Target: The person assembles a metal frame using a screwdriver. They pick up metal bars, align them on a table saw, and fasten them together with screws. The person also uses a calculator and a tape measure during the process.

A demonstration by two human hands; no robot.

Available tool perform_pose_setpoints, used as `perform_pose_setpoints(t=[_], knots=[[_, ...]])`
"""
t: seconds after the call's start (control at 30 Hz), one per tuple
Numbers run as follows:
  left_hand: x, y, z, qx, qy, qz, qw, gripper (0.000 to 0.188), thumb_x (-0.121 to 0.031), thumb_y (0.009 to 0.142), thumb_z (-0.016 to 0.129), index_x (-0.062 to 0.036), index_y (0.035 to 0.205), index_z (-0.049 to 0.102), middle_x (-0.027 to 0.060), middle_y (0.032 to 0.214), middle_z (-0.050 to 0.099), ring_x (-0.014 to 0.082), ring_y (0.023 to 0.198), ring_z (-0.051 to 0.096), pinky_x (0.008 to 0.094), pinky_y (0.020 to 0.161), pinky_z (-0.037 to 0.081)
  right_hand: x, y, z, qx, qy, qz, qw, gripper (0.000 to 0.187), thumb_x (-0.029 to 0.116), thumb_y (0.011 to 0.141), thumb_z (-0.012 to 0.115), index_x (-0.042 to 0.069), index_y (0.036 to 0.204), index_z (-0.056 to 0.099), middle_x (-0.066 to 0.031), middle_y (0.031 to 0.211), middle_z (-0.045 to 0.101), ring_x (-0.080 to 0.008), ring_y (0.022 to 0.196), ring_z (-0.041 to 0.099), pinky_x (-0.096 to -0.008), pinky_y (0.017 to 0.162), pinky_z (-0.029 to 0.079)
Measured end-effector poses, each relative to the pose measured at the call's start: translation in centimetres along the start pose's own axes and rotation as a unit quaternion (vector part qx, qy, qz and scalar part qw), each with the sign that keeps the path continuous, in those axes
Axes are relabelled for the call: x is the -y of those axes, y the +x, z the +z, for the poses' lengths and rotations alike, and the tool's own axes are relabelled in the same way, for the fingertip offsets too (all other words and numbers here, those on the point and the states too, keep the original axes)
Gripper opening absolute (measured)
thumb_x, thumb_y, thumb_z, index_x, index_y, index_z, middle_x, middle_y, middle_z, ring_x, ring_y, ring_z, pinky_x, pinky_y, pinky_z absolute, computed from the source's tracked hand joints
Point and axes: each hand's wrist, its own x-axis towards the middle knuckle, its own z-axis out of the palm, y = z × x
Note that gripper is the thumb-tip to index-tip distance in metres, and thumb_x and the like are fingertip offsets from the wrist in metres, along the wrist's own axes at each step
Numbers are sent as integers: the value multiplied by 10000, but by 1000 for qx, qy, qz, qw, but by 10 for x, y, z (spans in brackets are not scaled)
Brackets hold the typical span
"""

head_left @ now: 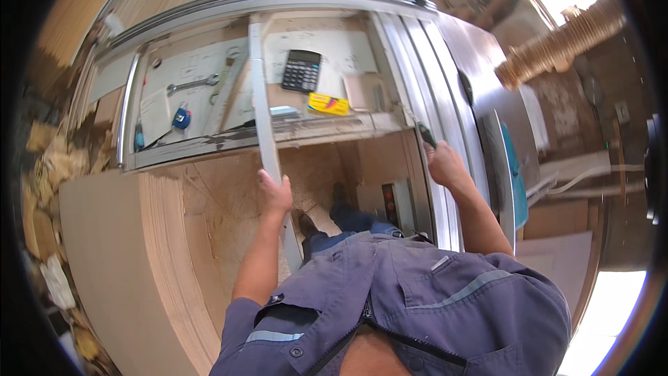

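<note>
My left hand (275,193) is closed around the near part of a long light-grey metal bar (260,97), which runs from my waist up across the machine frame. The thumb lies on the bar's right side, the fingers on its left. At the right, my right hand (446,165) grips a slim tool with a dark green handle (426,135). Its thin light end points up and left, beside the ribbed metal sliding table (433,83). From this view I cannot tell what kind of tool it is.
The shelf inside the frame holds a black calculator (301,71), a yellow packet (328,104), a wrench (193,84) and a blue tape measure (181,118). Stacked boards (132,251) stand at the left. A ribbed hose (557,45) hangs at the upper right.
</note>
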Motion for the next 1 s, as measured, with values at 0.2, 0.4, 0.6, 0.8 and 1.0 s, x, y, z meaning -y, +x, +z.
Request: perform_pose_setpoints(t=[0.2, 0.4, 0.6, 0.8, 1.0], knots=[[-1, 7, -2, 8, 5, 25, 1000, 700, -330, 873, 635, 56, 1360, 313, 336, 1222, 561, 466, 1128, 566, 506, 956, 460, -96, -134, 28, 2, -6, 62, 998, 501, 394, 1002, 459, -99, 991, 548, -349, 945, 635, -492, 933, 626, -536, 816, 497], [20, -58, -5, 16, 15, 3, 1000, 708, -332, 860, 653, 80, 1338, 334, 328, 1236, 564, 455, 1137, 571, 504, 952, 465, -143, -230, 115, 113, -10, 29, 993, 439, 319, 968, 539, -115, 1031, 533, -371, 1034, 570, -492, 944, 627, -507, 805, 533], [55, -119, 0, -25, 25, 32, 999, 610, -318, 859, 657, 49, 1264, 388, 327, 1184, 584, 452, 1094, 591, 507, 933, 470, -168, -241, 188, 114, -42, -58, 991, 426, 299, 955, 573, -118, 1027, 528, -315, 1006, 580, -448, 936, 629, -480, 789, 548], [69, -90, 10, -54, 11, 47, 997, 559, -321, 853, 661, 39, 1201, 412, 326, 1149, 590, 468, 1075, 591, 517, 922, 472, -198, -228, 232, 108, -143, -75, 981, 437, 316, 976, 517, -114, 1054, 529, -278, 1006, 602, -423, 897, 657, -458, 768, 561], [59, -91, 10, -31, 1, 28, 999, 566, -333, 860, 652, 46, 1214, 425, 309, 1179, 585, 461, 1081, 591, 506, 937, 468, -173, -226, 236, 54, -112, 15, 992, 404, 329, 984, 499, -70, 1019, 453, -266, 877, 669, -430, 841, 681, -483, 725, 553]])
